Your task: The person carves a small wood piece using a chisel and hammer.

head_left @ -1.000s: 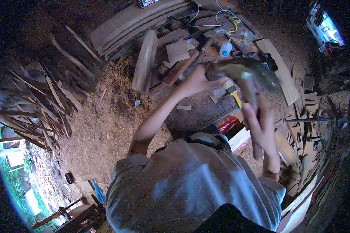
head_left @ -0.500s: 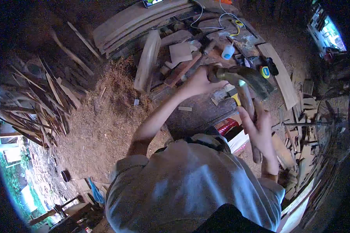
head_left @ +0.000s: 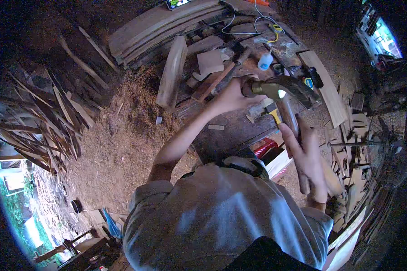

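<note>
A large claw hammer [head_left: 276, 88] is held up close to the camera, its head toward the upper right and its wooden handle running down. My right hand [head_left: 305, 151] is wrapped round the handle. Beside the hammer's striking face is my left hand [head_left: 233, 95]; its fingers are partly hidden behind the hammer head, and what they hold cannot be made out. A brush with a yellow handle [head_left: 274, 113] lies on the dark workbench [head_left: 230, 140] between the hands. A small wood strip [head_left: 216, 127] rests near the bench's front edge.
A long wood block [head_left: 172, 72], a flat board piece [head_left: 210, 62] and a clear bottle [head_left: 265, 62] are on the bench. Sawdust [head_left: 122, 149] covers the ground at left, near stacked sticks [head_left: 59, 122]. Wood scraps [head_left: 355, 171] lie at right, and a red-and-white item [head_left: 267, 147] below the bench edge.
My right hand has moved slightly down and right with the handle. The hammer head has tilted a little, and more of the yellow-handled brush shows. My left hand has hardly moved.
</note>
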A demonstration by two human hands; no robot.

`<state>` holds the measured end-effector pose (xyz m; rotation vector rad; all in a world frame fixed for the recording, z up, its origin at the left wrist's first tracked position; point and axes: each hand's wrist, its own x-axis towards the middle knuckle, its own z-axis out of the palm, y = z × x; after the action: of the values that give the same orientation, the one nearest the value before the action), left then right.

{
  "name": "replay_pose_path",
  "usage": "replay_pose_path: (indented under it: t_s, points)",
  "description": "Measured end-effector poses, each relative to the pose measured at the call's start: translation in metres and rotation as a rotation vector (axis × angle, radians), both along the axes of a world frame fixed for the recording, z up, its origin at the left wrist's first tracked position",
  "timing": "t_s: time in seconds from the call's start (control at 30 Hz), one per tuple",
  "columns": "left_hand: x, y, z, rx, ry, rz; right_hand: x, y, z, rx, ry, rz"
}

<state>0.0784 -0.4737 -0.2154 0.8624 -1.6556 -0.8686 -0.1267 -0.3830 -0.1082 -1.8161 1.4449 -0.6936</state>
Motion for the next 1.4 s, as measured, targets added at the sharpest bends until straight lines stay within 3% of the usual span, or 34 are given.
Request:
replay_pose_path:
  t_s: [0.03,0.1,0.2,0.23,0.3,0.37,0.4,0.43,0.5,0.6,0.67,0.7,0.73,0.77,0.83,0.9,0.93,0.97,1.0,1.07,1.13,1.17,1.23,1.3,1.37,1.4]
  points:
    - [0.001,-0.001,0.0,-0.02,0.013,-0.016,0.001,-0.003,0.005,0.136,0.136,0.061]
    - [0.002,-0.004,-0.004,-0.035,0.026,-0.031,0.0,0.006,0.02,0.1,0.146,0.002]
    - [0.004,-0.004,-0.002,0.051,-0.021,-0.09,-0.007,0.018,0.024,-0.135,-0.214,-0.145]
    - [0.006,-0.001,0.012,0.08,-0.098,-0.085,-0.017,0.023,0.03,-0.077,-0.186,-0.16]
    - [0.005,-0.001,0.016,0.108,-0.174,-0.082,-0.021,0.023,0.02,-0.122,-0.529,-0.114]
    - [0.003,-0.003,0.003,0.173,0.008,-0.107,-0.012,0.023,0.008,-0.183,-0.437,-0.142]
    - [0.0,-0.004,-0.001,0.171,0.007,-0.109,-0.016,0.01,-0.01,-0.287,-0.123,-0.048]
    - [-0.002,-0.004,-0.003,0.047,0.014,-0.049,-0.005,0.004,-0.011,-0.289,-0.057,-0.002]
    - [-0.003,-0.004,-0.002,-0.08,0.02,0.009,-0.007,-0.005,-0.015,0.099,0.155,0.057]
    - [0.003,-0.003,0.004,0.006,-0.017,-0.069,-0.01,0.001,-0.006,-0.121,0.053,0.054]
    - [0.007,-0.003,0.011,0.168,-0.163,-0.119,-0.01,0.01,0.019,-0.076,-0.051,-0.046]
    - [0.006,-0.005,0.007,0.172,-0.164,-0.123,-0.009,0.013,0.025,-0.036,-0.153,-0.145]
    - [0.005,-0.007,0.0,0.142,-0.138,-0.115,-0.01,0.015,0.021,-0.192,-0.239,-0.16]
    - [0.004,-0.008,-0.004,0.111,-0.112,-0.108,-0.014,0.018,0.028,-0.102,-0.263,-0.178]
    - [0.005,-0.011,-0.005,0.172,-0.187,-0.131,-0.015,0.022,0.029,0.054,-0.2,-0.271]
    - [0.004,-0.009,0.002,0.222,-0.264,-0.146,-0.01,0.008,-0.004,-0.284,-0.09,-0.079]
    - [0.0,-0.002,0.01,0.077,-0.138,-0.091,-0.008,0.008,-0.011,-0.102,0.098,-0.092]
    - [-0.002,0.001,0.016,-0.068,-0.011,-0.036,-0.004,-0.003,-0.006,0.062,0.068,0.027]
    - [0.0,-0.001,0.013,-0.077,-0.01,-0.035,-0.005,-0.006,-0.012,-0.042,0.061,0.07]
    - [0.005,-0.004,-0.001,0.079,-0.004,-0.038,-0.006,-0.007,-0.007,-0.147,0.057,0.114]
    - [0.003,-0.005,-0.006,0.137,0.025,-0.058,-0.006,0.001,0.023,0.187,0.125,-0.03]
    - [0.002,-0.006,-0.009,0.192,0.055,-0.08,-0.007,0.006,0.025,0.194,0.124,-0.031]
    - [0.004,-0.01,-0.016,0.22,-0.007,-0.1,-0.009,0.015,0.025,-0.242,-0.082,-0.062]
    - [0.006,-0.012,-0.017,0.242,-0.069,-0.123,-0.009,0.014,0.02,-0.162,-0.19,-0.102]
    - [0.006,-0.013,-0.013,0.227,-0.129,-0.139,-0.006,0.011,0.003,-0.092,-0.164,-0.084]
    - [0.005,-0.012,-0.014,0.226,-0.128,-0.141,-0.004,0.003,-0.008,-0.177,-0.061,0.042]
